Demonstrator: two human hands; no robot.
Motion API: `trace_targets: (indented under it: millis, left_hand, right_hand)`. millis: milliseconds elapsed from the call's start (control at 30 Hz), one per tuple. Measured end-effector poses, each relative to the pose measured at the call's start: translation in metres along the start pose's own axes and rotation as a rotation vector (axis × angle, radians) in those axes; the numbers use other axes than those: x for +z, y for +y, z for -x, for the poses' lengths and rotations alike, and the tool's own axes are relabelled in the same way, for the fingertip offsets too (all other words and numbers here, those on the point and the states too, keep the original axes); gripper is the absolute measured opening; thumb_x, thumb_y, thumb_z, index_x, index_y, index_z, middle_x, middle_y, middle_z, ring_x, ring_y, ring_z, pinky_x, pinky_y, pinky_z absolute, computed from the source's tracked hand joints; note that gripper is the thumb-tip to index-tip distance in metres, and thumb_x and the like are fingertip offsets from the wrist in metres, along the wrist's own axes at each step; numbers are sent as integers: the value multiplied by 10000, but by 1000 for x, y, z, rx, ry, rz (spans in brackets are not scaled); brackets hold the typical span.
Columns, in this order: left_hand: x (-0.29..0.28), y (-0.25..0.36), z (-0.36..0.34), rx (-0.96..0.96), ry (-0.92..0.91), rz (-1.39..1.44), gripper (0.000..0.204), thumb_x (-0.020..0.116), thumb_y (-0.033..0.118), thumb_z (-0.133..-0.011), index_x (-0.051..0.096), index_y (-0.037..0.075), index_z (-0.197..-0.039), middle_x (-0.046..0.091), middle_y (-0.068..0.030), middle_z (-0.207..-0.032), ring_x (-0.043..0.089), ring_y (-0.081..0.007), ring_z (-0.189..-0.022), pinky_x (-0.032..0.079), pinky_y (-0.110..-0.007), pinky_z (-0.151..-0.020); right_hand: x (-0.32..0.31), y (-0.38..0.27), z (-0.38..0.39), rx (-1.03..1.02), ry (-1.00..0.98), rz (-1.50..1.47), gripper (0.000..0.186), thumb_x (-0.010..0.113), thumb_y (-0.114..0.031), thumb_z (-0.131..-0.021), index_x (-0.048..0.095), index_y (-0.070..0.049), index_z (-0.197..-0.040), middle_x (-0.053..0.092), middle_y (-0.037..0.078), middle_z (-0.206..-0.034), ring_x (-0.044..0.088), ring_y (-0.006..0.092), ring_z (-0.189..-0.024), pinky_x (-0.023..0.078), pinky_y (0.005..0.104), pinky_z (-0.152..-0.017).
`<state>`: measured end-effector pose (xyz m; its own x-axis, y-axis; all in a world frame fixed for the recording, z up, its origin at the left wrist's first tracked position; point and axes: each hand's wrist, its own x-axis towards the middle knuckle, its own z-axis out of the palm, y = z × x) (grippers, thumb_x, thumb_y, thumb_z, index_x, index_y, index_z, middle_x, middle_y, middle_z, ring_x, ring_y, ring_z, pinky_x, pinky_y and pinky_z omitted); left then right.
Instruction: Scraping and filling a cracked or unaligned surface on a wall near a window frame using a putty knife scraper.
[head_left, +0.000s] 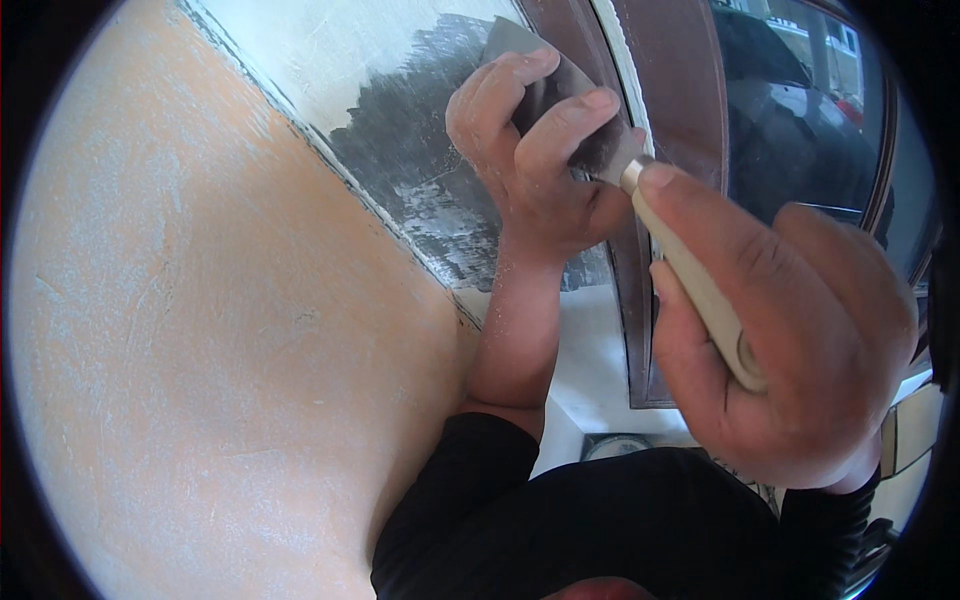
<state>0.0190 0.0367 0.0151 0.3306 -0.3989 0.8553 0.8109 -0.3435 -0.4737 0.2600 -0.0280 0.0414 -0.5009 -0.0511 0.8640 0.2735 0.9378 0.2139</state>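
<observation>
A putty knife with a pale handle and a broad grey metal blade slants across the upper right. My right hand is closed round its handle, with a finger stretched along it to the metal collar. The fingers of my left hand curl over the blade, partly hiding it. Behind that hand, a rough dark grey patch covers part of a white wall strip. The far end of the blade overlaps the patch's upper edge; whether it touches the wall I cannot tell.
A large peach-toned wall with whitish scuffs fills the left, meeting the white strip at a rough edge. A brown frame stands on the right beside a glass pane, through which a dark vehicle shows. Below lies a partly hidden round container.
</observation>
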Motion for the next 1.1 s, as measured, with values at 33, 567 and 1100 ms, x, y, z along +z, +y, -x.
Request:
trace_targets:
  millis: [33,567,1100]
  left_hand:
    - [-2,0,1,1,-4,-1,454,777,336,-778,578,243,-1175,523,-104,-1271,484,-332,-1142,357,-468,-962]
    - [1,5,-4,1,-6,-37,436,752,292,-780,575,252,-1176,512,-86,-1258,483,-316,-1124,357,-462,-950]
    - [-1,5,-1,15,-7,-24,434,734,310,-780,573,251,-1179,509,-93,-1256,473,-318,-1134,354,-470,-951]
  right_hand:
    - [2,-1,0,1,-2,-6,515,757,-4,-674,696,-13,-1185,593,53,-657,481,149,-486,356,281,-433]
    - [0,3,4,90,-5,-42,504,758,-3,-674,697,-8,-1175,600,56,-670,481,147,-482,351,283,-438]
    - [0,2,5,4,4,-22,515,750,13,-686,688,-9,-1196,603,53,-672,479,137,-485,352,277,-433]
